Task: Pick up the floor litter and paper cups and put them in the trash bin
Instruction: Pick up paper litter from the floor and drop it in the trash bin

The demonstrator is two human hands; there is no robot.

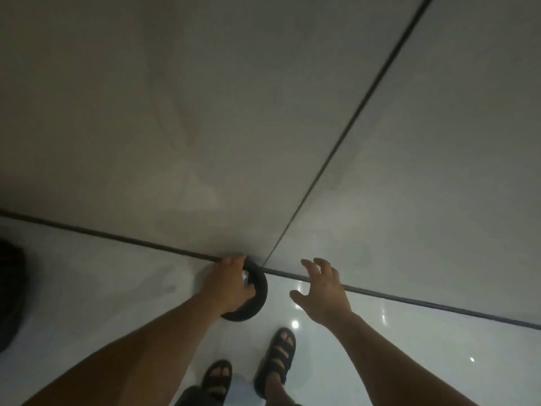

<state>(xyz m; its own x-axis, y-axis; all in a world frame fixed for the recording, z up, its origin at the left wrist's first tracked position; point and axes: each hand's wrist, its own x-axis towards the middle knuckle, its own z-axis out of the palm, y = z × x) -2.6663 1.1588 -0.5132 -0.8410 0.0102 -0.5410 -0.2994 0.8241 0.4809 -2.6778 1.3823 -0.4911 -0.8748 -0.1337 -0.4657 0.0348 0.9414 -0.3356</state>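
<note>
My left hand (228,284) grips a black ring-shaped thing (257,300) by its rim, holding it above the glossy tiled floor (380,142). What the ring is I cannot tell; a pale patch shows inside it. My right hand (322,291) hovers just to the right of it with fingers spread and holds nothing. No paper cup or other litter shows on the floor in this blurred view.
Dark grout lines (351,118) cross under my hands. A dark rounded object (10,294) is cut off by the left edge; I cannot tell what it is. My feet in black sandals (278,358) stand below the hands.
</note>
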